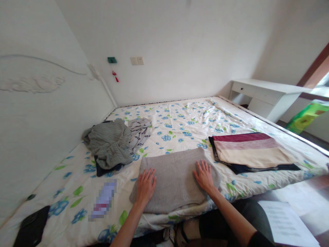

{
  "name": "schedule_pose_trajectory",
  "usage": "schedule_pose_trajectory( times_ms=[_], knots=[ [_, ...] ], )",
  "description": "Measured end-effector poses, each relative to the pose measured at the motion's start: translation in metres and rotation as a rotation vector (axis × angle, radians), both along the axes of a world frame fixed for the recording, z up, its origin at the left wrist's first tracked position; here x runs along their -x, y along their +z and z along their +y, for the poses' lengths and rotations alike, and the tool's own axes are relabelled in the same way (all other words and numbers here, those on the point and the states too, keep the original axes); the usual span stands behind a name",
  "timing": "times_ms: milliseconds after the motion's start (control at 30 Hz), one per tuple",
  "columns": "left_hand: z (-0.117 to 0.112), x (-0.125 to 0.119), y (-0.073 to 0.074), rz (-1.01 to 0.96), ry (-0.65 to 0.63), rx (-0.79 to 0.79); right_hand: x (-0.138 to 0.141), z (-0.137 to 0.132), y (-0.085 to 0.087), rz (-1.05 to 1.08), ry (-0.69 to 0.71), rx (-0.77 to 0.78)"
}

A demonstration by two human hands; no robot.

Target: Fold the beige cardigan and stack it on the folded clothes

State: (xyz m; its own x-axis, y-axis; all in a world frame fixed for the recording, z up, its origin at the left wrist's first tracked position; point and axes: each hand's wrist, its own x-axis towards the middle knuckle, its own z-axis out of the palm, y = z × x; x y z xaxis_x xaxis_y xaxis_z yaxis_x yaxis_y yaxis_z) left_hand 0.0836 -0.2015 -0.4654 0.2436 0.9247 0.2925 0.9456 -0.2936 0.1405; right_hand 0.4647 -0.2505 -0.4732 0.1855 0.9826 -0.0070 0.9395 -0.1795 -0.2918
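A folded beige-grey knit sweater (pixel 174 178) lies on the flowered bed sheet (pixel 180 127) near the front edge. My left hand (pixel 146 185) rests flat on the sweater's left side, fingers stretched out. On the sweater's right side my right hand (pixel 204 175) lies flat too, fingers spread. Neither hand holds anything.
A stack of folded clothes, striped maroon and cream on top (pixel 250 149), lies to the right. A heap of unfolded clothes, grey knit on top (pixel 111 144), sits at the left by the white headboard (pixel 38 120). A black item (pixel 32 228) lies front left; a white desk (pixel 267 94) stands back right.
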Motion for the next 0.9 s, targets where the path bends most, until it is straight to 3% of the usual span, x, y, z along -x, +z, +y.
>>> schedule_pose_trajectory(
  times_ms=[167,267,400,567,667,767,833,900],
  knots=[
    [0.040,-0.067,-0.004,0.036,-0.163,0.112,0.085,0.046,0.014,0.109,0.246,-0.023],
    [0.055,-0.074,-0.013,0.071,-0.165,0.153,0.100,0.070,0.011,0.136,0.282,-0.009],
    [0.080,-0.034,-0.020,0.106,-0.046,0.141,0.057,0.090,0.002,0.102,0.244,-0.005],
    [0.104,0.036,-0.024,0.118,0.117,0.191,-0.045,0.097,-0.013,0.013,-0.017,0.107],
    [0.107,0.051,-0.023,0.100,0.182,0.245,-0.084,0.100,-0.019,0.027,-0.148,0.167],
    [0.108,0.033,-0.017,0.089,0.260,0.177,-0.080,0.110,-0.013,0.024,-0.190,0.148],
    [0.110,0.004,-0.011,0.068,0.241,0.073,-0.052,0.122,-0.003,-0.001,-0.178,0.073],
    [0.114,-0.034,-0.007,0.032,0.111,0.035,-0.009,0.133,0.006,0.007,-0.098,-0.002]
  ],
)
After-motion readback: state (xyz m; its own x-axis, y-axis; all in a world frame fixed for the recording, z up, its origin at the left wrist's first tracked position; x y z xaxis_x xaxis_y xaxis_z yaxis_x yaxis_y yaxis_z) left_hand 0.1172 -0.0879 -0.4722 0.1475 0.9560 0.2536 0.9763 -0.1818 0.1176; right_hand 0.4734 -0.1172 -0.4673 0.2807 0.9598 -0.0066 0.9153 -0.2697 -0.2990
